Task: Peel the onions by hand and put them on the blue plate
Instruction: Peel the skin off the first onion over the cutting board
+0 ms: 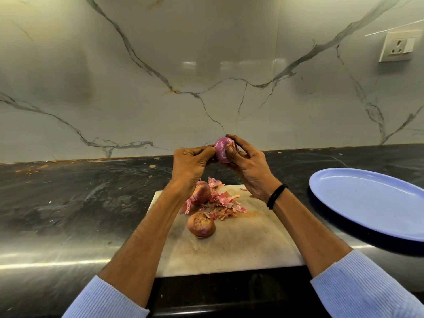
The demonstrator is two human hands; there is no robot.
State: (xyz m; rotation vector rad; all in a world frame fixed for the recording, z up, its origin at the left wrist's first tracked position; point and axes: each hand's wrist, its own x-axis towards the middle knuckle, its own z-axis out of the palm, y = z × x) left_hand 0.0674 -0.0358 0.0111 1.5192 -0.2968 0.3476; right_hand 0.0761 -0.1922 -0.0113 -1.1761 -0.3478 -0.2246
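A purple, mostly peeled onion [222, 149] is held up above the far end of the white cutting board [241, 244]. My right hand [246, 167] wraps around it from the right, thumb on its front. My left hand [190, 164] pinches at the onion's left side with its fingertips. Two unpeeled onions lie on the board: one [202, 192] partly behind my left wrist, one [201, 224] nearer to me. A heap of pink onion skins [223, 205] lies between them. The blue plate [371, 203] sits at the right, with nothing on it.
The board rests on a dark, shiny stone counter [80, 203] backed by a white marble wall. Small peel scraps [32, 168] dot the counter's far left edge. A wall socket [397, 45] is high on the right.
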